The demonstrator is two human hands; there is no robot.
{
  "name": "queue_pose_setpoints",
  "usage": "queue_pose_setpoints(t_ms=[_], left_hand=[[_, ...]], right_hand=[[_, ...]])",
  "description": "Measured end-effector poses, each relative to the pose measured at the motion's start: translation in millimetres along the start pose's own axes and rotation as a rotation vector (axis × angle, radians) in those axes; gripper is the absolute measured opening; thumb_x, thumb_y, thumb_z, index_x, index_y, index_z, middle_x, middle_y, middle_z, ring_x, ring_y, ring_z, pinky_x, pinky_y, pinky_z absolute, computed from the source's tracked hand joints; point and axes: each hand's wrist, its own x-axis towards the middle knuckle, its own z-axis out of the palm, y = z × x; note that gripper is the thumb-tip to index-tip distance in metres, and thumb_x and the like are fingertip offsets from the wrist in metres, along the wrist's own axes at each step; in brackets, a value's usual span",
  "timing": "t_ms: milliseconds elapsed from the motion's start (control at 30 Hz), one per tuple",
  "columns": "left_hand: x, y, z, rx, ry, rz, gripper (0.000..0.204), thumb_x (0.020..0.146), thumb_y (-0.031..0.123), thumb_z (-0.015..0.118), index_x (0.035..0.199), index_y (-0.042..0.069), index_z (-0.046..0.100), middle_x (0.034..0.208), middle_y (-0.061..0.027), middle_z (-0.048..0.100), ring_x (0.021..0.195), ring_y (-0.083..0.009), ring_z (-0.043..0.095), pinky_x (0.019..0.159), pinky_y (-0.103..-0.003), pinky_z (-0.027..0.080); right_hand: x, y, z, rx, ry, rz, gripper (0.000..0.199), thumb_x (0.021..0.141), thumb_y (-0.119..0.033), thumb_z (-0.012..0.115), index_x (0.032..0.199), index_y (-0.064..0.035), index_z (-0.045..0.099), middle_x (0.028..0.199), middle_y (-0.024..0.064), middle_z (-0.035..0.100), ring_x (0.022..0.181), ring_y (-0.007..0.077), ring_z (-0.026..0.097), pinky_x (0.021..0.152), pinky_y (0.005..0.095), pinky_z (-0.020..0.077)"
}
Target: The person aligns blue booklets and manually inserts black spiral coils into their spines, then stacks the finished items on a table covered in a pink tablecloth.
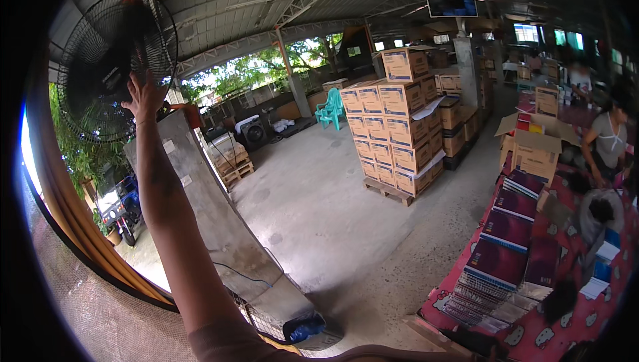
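My left arm stretches up across the left side, and my left hand (pixel 144 98) is raised in front of a black pedestal fan (pixel 110 72). Its fingers are spread and stretched out toward the lower right part of the round wire guard. Whether the fingertips touch the guard or stop short of it, I cannot tell. Nothing shows in this hand. Below the fan stands a grey concrete post (pixel 193 189). My right hand does not show.
Sealed cartons (pixel 393 122) are stacked on a wooden pallet (pixel 388 191). Piles of purple spiral-bound notebooks (pixel 499 252) lie on a red patterned table cover (pixel 452 275) at right. Beside an open carton (pixel 536 152) is another person (pixel 607 139). Green chairs (pixel 329 109) stand farther back.
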Motion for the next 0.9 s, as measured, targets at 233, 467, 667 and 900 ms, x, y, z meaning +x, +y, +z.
queue_pose_setpoints(t_ms=[233, 467, 667, 900], left_hand=[[2, 1, 11, 0.067, 0.041, 0.013, 0.078, 0.085, 0.048, 0.067, 0.154, 0.030, 0.035, 0.166, -0.0072, 0.013, 0.151, -0.0307, 0.020, 0.106, -0.078, 0.026], [8, 12, 3, 0.045, -0.002, 0.035, 0.076, 0.085, 0.046, 0.066, 0.152, 0.027, 0.038, 0.166, -0.0030, 0.015, 0.151, -0.0275, 0.022, 0.105, -0.078, 0.026], [11, 2, 20, 0.014, 0.144, 0.033, 0.074, 0.085, 0.048, 0.068, 0.151, 0.033, 0.036, 0.163, -0.0055, 0.021, 0.149, -0.0302, 0.024, 0.102, -0.082, 0.026], [17, -19, 48, 0.177, 0.113, -0.012, 0.076, 0.091, 0.053, 0.056, 0.157, 0.038, 0.022, 0.166, -0.0143, 0.013, 0.152, -0.0334, 0.017, 0.105, -0.079, 0.021]], right_hand=[[-15, 14, 20, 0.000, 0.080, -0.138, 0.041, 0.075, -0.051, 0.084, 0.095, -0.0187, 0.069, 0.086, 0.0035, 0.070, 0.076, 0.0260, 0.068, 0.070, 0.0408, 0.0570], [-27, 16, 24, -0.027, 0.052, -0.173, 0.039, 0.073, -0.048, 0.086, 0.092, -0.0196, 0.068, 0.090, 0.0013, 0.068, 0.081, 0.0245, 0.066, 0.071, 0.0392, 0.0574], [-30, 18, 35, -0.054, 0.075, -0.212, 0.040, 0.073, -0.047, 0.087, 0.093, -0.0181, 0.067, 0.097, 0.0011, 0.063, 0.093, 0.0225, 0.059, 0.075, 0.0380, 0.0573], [12, -3, -7, -0.120, -0.274, -0.036, 0.045, 0.086, -0.053, 0.071, 0.113, -0.0179, 0.066, 0.106, 0.0017, 0.066, 0.095, 0.0198, 0.063, 0.092, 0.0431, 0.0513]])
